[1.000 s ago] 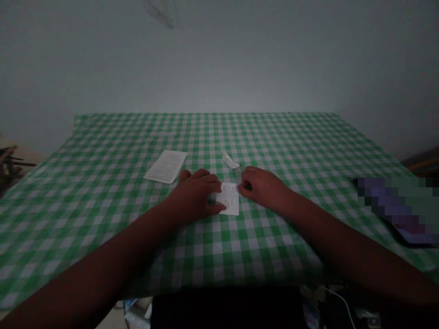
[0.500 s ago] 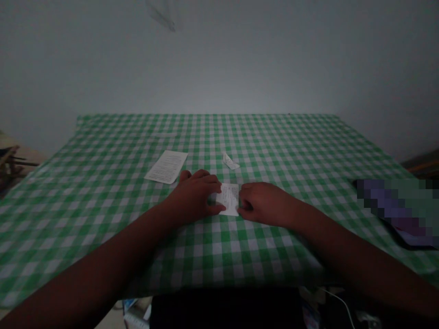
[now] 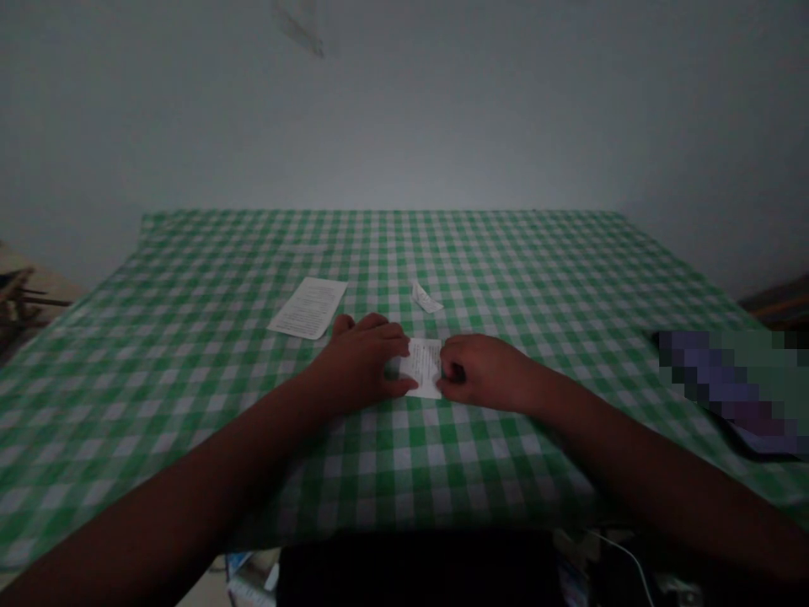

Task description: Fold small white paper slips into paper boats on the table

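On the checked worktop [image 3: 392,455], a printed paper slip [image 3: 425,367] lies flat: our left hand [image 3: 357,367], fingers spread, touches its nine-o'clock side; our right hand [image 3: 486,371], fingers curled, meets three o'clock, grip unclear.

Small paper [image 3: 426,368], nr ctr: partly hidden under L hand [image 3: 361,364]; print too small to read, ditto larger sheet [image 3: 308,308], 9 o'clock. Device [image 3: 726,392], 3–4 o'clock: pixelated, cut by pic's R edge. Clutter [image 3: 251,586], 7 o'clock: dim, cut by btm edge.

Checked tablecloth [image 3: 404,472], printed sheet [image 3: 309,308], small sheet [image 3: 425,366], scrap [image 3: 427,298], device [image 3: 714,388]
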Demonstrator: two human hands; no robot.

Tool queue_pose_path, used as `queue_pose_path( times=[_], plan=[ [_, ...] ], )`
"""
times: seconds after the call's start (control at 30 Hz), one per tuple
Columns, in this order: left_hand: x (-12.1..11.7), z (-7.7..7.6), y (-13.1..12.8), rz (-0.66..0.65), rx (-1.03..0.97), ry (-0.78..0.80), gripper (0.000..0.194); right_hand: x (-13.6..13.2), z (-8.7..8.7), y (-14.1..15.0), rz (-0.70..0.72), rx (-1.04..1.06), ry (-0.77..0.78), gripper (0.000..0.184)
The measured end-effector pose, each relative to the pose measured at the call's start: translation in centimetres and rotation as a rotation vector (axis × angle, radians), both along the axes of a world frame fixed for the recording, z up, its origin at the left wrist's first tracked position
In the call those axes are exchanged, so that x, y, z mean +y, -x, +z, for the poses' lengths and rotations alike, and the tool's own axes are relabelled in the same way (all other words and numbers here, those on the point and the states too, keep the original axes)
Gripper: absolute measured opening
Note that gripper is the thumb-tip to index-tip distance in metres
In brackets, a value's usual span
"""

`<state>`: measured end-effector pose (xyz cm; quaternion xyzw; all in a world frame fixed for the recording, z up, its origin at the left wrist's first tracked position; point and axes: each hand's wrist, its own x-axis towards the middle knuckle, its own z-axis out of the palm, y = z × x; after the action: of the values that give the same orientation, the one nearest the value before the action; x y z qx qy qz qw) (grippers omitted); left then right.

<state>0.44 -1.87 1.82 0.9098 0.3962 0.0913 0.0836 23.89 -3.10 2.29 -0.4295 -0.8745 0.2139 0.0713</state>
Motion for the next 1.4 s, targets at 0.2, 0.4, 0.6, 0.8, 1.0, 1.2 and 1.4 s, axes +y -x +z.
queue_pose_path(
  times=[0.2, 0.4, 0.6, 0.8, 1.0, 1.2, 1.4],
  plan=[
    [0.1, -0.1, 0.0, 0.008, 0.005, -0.004, 0.037, 1.1, -0.5, -0.1, -0.11, -0.046, -0.015, 0.017],
    [0.1, 0.0, -0.1, 0.002, 0.007, 0.006, 0.038, 2.7, -1.3, -0.1, -0.23, -0.052, -0.056, 0.024],
    [0.1, 0.0, -0.1, 0.005, -0.001, 0.0, 0.034, 3.2, -1.9, 0.3, -0.334, -0.039, -0.104, 0.021],
    [-0.2, -0.1, -0.1, -0.003, 0.003, -0.038, 0.033, 3.2, -2.2, 0.1, -0.342, 0.005, -0.157, 0.018],
    [-0.5, 0.5, -0.2, 0.019, 0.06, -0.096, 0.028, 2.6, -0.9, -0.8, -0.226, 0.088, -0.117, 0.004],
    [-0.7, 0.7, -0.3, 0.061, 0.136, -0.112, 0.024, 1.1, 0.3, -1.7, -0.225, 0.293, 0.237, 0.004],
    [-1.0, 0.4, -0.6, 0.09, 0.177, -0.103, 0.026, 0.2, 1.0, -1.4, -0.353, 0.574, 0.738, 0.005]
  ],
)
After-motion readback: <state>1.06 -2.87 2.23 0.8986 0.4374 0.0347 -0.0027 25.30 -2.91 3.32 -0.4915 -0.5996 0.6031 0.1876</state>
